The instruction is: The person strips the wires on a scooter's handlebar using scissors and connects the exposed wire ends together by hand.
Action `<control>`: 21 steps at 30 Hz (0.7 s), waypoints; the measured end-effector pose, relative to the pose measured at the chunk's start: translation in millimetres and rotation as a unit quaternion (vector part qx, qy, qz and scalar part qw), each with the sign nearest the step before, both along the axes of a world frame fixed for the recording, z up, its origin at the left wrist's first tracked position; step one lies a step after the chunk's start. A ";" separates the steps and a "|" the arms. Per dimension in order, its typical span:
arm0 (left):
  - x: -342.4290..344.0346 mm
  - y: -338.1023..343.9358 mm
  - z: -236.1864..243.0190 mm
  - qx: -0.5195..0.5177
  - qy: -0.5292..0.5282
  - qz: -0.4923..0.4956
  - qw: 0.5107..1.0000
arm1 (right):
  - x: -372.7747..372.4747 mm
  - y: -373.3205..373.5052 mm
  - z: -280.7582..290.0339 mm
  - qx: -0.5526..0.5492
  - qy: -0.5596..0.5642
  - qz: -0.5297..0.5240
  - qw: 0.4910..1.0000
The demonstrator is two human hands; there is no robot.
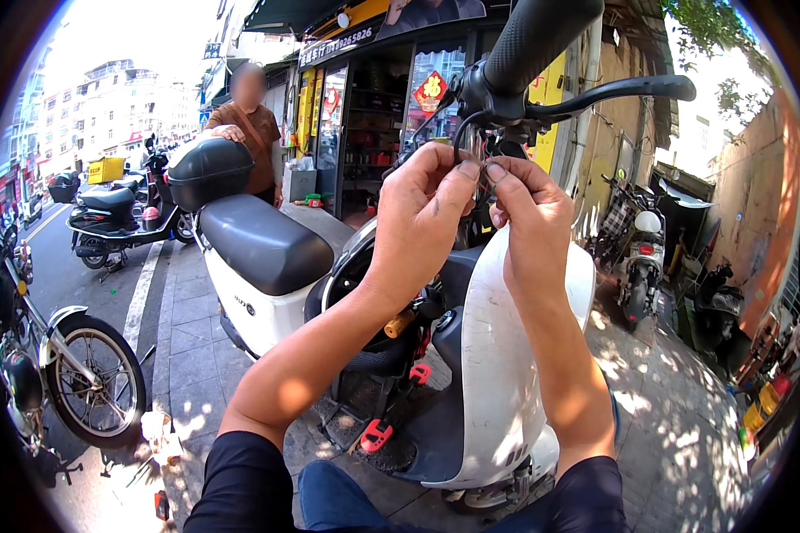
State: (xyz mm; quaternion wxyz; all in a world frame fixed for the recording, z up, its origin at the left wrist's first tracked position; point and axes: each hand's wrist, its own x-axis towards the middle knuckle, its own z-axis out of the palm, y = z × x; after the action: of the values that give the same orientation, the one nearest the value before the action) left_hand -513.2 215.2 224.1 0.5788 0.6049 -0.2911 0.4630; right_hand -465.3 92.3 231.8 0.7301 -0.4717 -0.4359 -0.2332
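Note:
Just below the handlebar, my two hands are raised close together with fingertips nearly meeting. My left hand (425,218) pinches a thin black cable (459,140) that loops down from the handlebar clamp. The fingers of my right hand (533,206) are pressed together beside it; what they hold is too small to make out. Above them are a black rubber handlebar grip (540,44) and a black brake lever (627,91). Under my hands stands the scooter's white front shield (502,355), its surface scuffed.
The scooter's black seat (267,244) and top box (212,171) lie to the left, with a person (251,133) behind, one hand on the box. A motorcycle wheel (95,380) is at left. More scooters (642,258) stand at right. A shopfront (364,124) lies beyond.

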 end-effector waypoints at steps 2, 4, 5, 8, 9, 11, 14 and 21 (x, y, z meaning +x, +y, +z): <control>1.8 -1.0 -0.7 -0.033 0.003 -0.045 0.998 | -3.3 2.1 0.9 0.009 0.047 0.068 0.997; 3.7 -4.7 0.4 -0.046 0.005 -0.059 0.997 | -3.6 2.4 2.1 0.018 0.054 0.090 0.994; 4.4 -6.6 1.0 -0.058 0.008 -0.071 0.996 | -3.7 2.7 2.5 0.028 0.061 0.114 0.991; 3.9 -6.9 0.0 -0.097 0.021 -0.123 0.987 | -3.5 8.9 0.2 0.031 0.076 0.123 0.989; 4.7 -7.7 0.7 -0.097 0.020 -0.124 0.987 | -1.8 8.3 0.0 0.031 0.074 0.122 0.989; 6.5 -8.6 2.0 -0.115 0.016 -0.149 0.982 | 2.7 6.8 -0.6 0.027 0.070 0.138 0.988; 4.2 -5.3 5.9 -0.095 0.028 -0.166 0.981 | 4.9 7.4 -0.5 0.030 0.079 0.156 0.984; 4.3 10.3 12.2 -0.022 0.072 -0.119 0.990 | 6.7 3.3 1.6 0.022 0.074 0.167 0.983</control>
State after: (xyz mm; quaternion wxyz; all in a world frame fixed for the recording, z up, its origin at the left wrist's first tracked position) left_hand -508.9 225.5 236.4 0.6624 0.5851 -0.3083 0.3520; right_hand -458.6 95.6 233.3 0.7995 -0.3916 -0.4481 -0.0817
